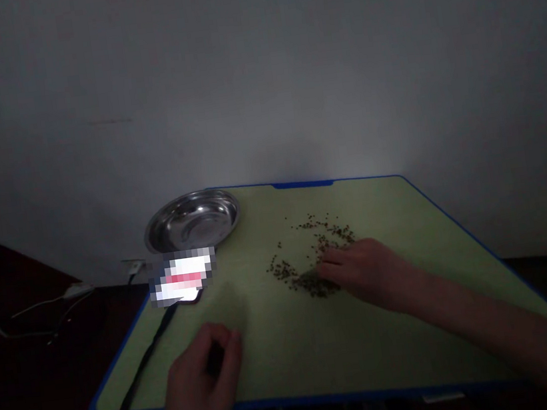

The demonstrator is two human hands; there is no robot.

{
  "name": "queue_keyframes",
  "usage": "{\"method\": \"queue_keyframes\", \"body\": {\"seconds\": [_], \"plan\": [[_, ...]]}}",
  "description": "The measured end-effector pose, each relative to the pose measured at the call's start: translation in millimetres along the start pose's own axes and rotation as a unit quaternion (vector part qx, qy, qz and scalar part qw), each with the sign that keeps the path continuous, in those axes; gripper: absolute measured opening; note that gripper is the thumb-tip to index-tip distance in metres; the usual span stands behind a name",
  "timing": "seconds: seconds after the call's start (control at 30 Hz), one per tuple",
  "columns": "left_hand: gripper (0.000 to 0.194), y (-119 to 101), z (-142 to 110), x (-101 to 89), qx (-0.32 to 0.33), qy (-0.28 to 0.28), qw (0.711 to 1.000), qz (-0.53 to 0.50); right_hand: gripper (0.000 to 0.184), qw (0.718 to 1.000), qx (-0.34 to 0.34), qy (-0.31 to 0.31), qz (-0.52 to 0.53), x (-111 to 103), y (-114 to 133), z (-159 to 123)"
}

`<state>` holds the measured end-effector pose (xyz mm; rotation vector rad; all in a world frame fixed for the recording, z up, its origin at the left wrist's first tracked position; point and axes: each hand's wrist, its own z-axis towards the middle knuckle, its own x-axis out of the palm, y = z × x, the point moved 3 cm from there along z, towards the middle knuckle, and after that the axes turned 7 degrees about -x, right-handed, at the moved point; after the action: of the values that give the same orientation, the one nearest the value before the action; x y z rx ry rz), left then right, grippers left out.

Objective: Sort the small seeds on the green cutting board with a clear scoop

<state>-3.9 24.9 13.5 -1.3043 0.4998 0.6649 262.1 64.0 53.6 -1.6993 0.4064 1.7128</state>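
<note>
It's dim in here. A plain grey wall [255, 66] fills the upper frame, a faint reddish line [110, 121] towards its left. Below centre stands a pale green table [390, 216] with a blue edge [304, 185]; at lower left, white cables [78, 290] trail across the dark floor [32, 405].

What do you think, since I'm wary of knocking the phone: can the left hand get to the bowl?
Probably yes: the phone lies between the left hand and the bowl, but the table to the phone's right seems to leave a way round.
</note>
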Motion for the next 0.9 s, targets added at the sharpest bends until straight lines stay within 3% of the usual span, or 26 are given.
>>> {"method": "queue_keyframes", "body": {"seconds": [0.1,0.3,0.53,0.67,0.9], "plan": [[0.031,-1,0,0.0,-0.006,-0.002,1.000,0.002,0.024,0.998,0.008,-0.055,-0.009,-9,0,-18],[0.031,-4,-1,-0.7,-0.005,0.004,1.000,-0.001,0.025,0.983,0.125,-0.111,0.074,-23,-5,-47],[0.029,-3,-1,-0.7,-0.008,0.015,1.000,0.007,0.021,0.912,0.279,-0.117,0.277,-11,-4,-89],[0.029,-4,-1,-0.8,-0.007,0.015,1.000,0.013,0.022,0.889,0.287,-0.074,0.348,4,4,-94],[0.028,-5,-1,-0.7,-0.017,0.017,1.000,0.018,0.025,0.900,0.273,-0.045,0.336,18,20,-79]]}}
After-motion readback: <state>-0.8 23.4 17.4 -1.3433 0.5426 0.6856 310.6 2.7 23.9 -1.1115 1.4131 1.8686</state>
